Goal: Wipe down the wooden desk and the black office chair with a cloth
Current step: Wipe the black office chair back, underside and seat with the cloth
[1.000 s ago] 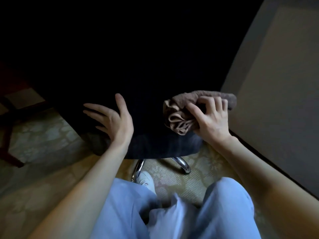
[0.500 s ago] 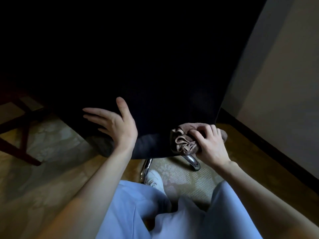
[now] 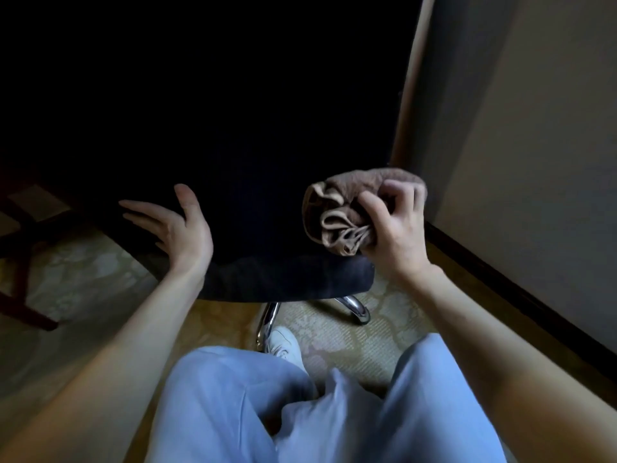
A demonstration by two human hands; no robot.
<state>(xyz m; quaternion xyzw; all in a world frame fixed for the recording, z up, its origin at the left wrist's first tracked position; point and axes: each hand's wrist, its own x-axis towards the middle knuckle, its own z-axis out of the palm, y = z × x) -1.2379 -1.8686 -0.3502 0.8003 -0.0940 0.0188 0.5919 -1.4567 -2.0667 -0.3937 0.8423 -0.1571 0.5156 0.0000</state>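
The right hand (image 3: 390, 228) grips a bunched brown cloth (image 3: 337, 212) at three o'clock against the black office chair (image 3: 267, 182), while the left hand (image 3: 177, 228), fingers straight, braces it at nine. The chrome swivel base (image 3: 354, 305) may let the chair turn away; loose folds could slip.

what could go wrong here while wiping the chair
1. The chair stands on chrome legs that may roll or swivel; the left hand only rests open on it, so a hard push might shift it.
2. The cloth is bunched in the right hand, so little of it may touch the surface.
3. The shoe sits near the legs and could catch.
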